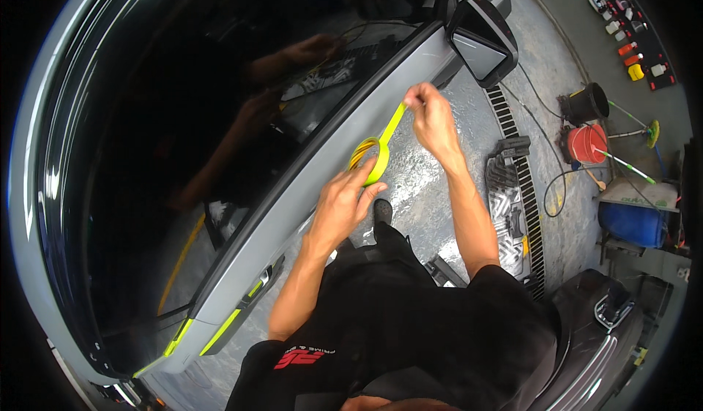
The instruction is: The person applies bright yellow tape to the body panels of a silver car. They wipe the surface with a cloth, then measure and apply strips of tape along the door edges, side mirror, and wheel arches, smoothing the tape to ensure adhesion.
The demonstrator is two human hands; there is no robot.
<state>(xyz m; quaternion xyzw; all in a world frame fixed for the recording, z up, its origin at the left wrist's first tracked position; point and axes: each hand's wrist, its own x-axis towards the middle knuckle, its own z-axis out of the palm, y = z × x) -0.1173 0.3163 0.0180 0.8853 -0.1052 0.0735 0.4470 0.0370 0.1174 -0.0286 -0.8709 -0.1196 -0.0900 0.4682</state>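
A roll of yellow-green masking tape (382,163) hangs beside the grey car door (366,114). My left hand (341,204) grips the roll at its near edge, fingers reaching into the ring. From the roll a short strip (395,122) runs up and right to my right hand (432,118), which pinches its end between thumb and fingers. The strip is stretched straight between both hands, in front of the door panel; whether it touches the panel I cannot tell. More of this tape lies along the door handle (222,330) and the panel seam (178,337) at lower left.
The side mirror (482,45) juts out ahead of my right hand. A floor drain grate (534,243), black plastic parts (505,191) and a hose (554,213) lie to the right. Beyond stand a red bucket (586,145), a black bucket (588,103) and another dark car (593,338).
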